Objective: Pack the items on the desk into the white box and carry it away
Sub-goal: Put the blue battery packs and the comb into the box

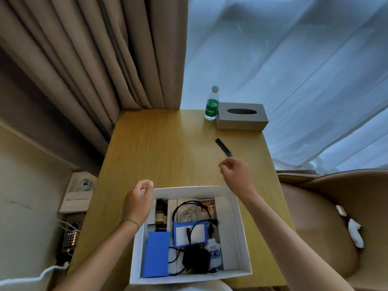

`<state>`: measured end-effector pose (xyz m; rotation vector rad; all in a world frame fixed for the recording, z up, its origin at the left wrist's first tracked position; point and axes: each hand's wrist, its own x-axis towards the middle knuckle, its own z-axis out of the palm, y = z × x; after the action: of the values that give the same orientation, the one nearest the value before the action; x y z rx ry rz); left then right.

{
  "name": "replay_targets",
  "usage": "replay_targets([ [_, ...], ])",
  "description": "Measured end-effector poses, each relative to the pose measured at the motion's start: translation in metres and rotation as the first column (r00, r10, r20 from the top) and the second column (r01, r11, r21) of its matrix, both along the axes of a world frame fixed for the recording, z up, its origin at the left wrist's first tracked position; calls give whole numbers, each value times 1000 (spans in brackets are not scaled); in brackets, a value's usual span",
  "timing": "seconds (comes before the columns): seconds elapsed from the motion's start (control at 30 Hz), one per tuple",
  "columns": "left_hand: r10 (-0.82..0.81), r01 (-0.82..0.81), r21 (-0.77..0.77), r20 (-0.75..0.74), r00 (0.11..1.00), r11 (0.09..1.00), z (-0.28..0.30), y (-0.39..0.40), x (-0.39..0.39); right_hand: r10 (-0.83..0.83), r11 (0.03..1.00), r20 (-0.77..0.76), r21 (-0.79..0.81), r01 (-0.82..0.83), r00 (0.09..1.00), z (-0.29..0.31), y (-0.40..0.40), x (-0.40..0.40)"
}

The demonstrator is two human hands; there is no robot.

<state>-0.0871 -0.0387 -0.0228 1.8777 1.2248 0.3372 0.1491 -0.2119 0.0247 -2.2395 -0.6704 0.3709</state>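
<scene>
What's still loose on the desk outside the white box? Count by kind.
Water bottle: 1
Tissue box: 1
Black comb: 1
Total: 3

A water bottle on the desk carries a green label reading "Cestbon" (white lettering, running vertically).

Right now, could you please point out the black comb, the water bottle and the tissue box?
black comb (223,147), head view, middle of its length.
water bottle (212,108), head view, green label.
tissue box (241,114), head view, top face beside the slot.
</scene>
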Motion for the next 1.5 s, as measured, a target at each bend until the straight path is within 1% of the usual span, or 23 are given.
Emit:
replay_targets([
  [0.03, 8, -9, -44, -7, 1000, 999, -1, 0, 2, -48, 999, -14, -5, 48, 999, -6, 4, 15],
  [0.07, 5, -6, -53, -18, 1000, 999, -3, -1, 3, -90, 996, -17, -21, 89, 996, -14, 8, 29],
  [0.17, -6, 6, -5, -37, 999, 1000, -6, -3, 4, -154, 981, -1, -117, 152, 988, -44, 18, 61],
  [0.33, 10, -8, 33, -57, 998, 999, -12, -3, 5, -237, 943, -37, -247, 221, 971, -93, 25, 97],
  [0.43, 44, -38, 83, -66, 997, 996, -15, -2, 6, -245, 915, -6, -332, 229, 970, -116, 27, 108],
  [0.53, 39, -31, 85, -85, 996, 996, -18, -1, 5, -249, 893, 48, -376, 248, 967, -133, 31, 113],
  [0.73, 45, -36, 96, -91, 995, 995, -18, -1, 5, -269, 864, 134, -405, 300, 954, -146, 40, 114],
  [0.87, 52, -41, 101, -106, 993, 994, -18, 0, 6, -276, 851, 125, -430, 303, 953, -147, 42, 117],
  [1.0, 57, -49, 89, -92, 994, 995, -18, 0, 5, -241, 843, 106, -470, 262, 965, -143, 41, 120],
  [1.03, 60, -53, 83, -84, 995, 995, -18, 0, 5, -240, 851, 74, -464, 246, 968, -142, 39, 120],
  [1.1, 62, -56, 71, -79, 995, 996, -17, 0, 5, -253, 893, -49, -395, 214, 966, -138, 36, 119],
  [1.13, 61, -56, 63, -77, 995, 996, -16, 0, 5, -252, 917, -107, -344, 202, 962, -134, 34, 117],
  [1.23, 51, -49, 39, -59, 997, 998, -15, 0, 4, -208, 968, -210, -182, 171, 955, -112, 30, 107],
  [1.33, 42, -41, 26, -40, 998, 999, -14, -1, 4, -132, 991, -315, -17, 133, 940, -78, 23, 88],
  [1.4, 36, -35, 16, -27, 999, 999, -14, -1, 5, -71, 995, -314, 45, 89, 947, -53, 14, 71],
  [1.5, 30, -29, 13, -16, 999, 999, -13, -2, 5, 12, 995, -263, 102, 15, 965, -17, -1, 41],
])
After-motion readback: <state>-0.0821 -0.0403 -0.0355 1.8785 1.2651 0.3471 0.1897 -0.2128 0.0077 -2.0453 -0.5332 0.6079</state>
